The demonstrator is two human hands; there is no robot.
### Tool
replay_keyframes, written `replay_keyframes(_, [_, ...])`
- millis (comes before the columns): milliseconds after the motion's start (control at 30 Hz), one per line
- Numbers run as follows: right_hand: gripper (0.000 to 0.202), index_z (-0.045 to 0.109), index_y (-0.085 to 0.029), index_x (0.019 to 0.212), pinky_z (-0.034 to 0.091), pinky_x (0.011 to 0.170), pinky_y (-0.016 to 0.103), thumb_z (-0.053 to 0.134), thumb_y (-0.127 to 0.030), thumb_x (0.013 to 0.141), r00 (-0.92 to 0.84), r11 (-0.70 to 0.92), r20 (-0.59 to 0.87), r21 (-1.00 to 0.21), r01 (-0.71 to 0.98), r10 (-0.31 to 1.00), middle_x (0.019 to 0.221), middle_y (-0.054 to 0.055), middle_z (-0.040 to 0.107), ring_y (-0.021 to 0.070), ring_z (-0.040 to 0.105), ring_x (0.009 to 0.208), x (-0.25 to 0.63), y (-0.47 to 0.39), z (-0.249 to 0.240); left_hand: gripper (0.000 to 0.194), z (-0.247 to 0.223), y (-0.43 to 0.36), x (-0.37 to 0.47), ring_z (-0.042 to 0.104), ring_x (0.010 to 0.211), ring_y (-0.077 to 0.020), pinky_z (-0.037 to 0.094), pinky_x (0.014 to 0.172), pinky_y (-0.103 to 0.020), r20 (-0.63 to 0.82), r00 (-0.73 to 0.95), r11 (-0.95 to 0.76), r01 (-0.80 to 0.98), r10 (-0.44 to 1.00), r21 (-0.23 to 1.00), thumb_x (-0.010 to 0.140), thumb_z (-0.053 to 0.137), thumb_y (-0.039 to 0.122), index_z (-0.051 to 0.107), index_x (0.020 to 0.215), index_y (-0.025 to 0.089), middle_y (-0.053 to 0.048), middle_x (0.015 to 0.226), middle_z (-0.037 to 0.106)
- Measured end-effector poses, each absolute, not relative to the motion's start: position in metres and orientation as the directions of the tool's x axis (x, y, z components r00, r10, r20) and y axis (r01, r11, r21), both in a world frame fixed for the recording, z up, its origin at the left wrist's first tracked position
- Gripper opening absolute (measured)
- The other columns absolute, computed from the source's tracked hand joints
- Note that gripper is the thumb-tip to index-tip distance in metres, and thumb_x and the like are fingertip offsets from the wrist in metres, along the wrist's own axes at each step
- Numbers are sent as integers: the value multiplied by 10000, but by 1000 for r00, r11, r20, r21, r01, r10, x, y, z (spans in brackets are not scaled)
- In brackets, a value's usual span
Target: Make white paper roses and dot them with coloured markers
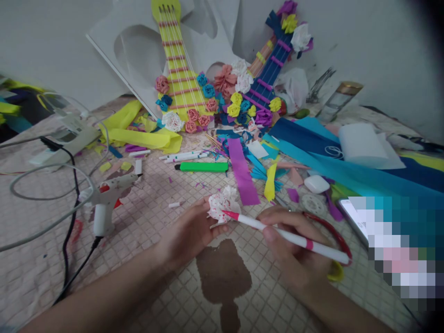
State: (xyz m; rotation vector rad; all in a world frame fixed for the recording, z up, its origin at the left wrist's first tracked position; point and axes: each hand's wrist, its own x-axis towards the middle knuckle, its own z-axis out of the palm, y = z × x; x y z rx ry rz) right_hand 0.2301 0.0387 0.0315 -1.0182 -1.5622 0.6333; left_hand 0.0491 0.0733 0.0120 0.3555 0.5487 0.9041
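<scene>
My left hand (189, 229) is closed round the underside of a white paper flower (222, 203) speckled with red-pink dots. Between the thumb and fingers of my right hand (294, 240) lies a white felt-tip pen (291, 237) with pink bands. Its pink tip end points left and meets the flower's petals. The flower's base is hidden by my left fingers. Just beyond the flower, a purple paper strip (242, 171) and a green marker (203, 167) lie on the tabletop. A red-handled tool (333, 231) sits partly behind my right hand.
A hot glue gun (107, 201) with cables is at left, near a power strip (65, 143). Two decorated paper guitars, one yellow (180, 78) and one blue (268, 83), lean at the back. Coloured crepe paper (312, 143), a paper roll (362, 145) and a phone (357, 219) lie right.
</scene>
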Motion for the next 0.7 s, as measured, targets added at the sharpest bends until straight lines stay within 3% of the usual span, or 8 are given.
replay_keyframes(100, [208,595,-262,904,489,630,296,576,-102,773,-72,466,467,-836,289,881,794,1,631,157,602,751,230,40,32,118,10,73,50,586,829,-156,483,750,-288,-299,476,560,-646,827,519,773,642,229,643,866,157,-35,872,659])
replay_keyframes(333, [203,605,-228,908,486,674,287,563,-81,773,-14,535,545,-818,213,839,785,2,620,143,586,770,231,40,26,154,8,74,49,580,857,-154,473,762,-274,-267,511,568,-638,817,521,786,629,253,639,915,170,-27,919,654])
replay_keyframes(700, [212,607,-247,928,513,660,269,584,-97,780,1,519,545,-798,305,838,820,7,639,143,597,775,233,38,28,154,6,72,50,559,860,-160,460,737,-277,-233,486,520,-618,842,590,781,627,255,631,894,151,-47,913,629])
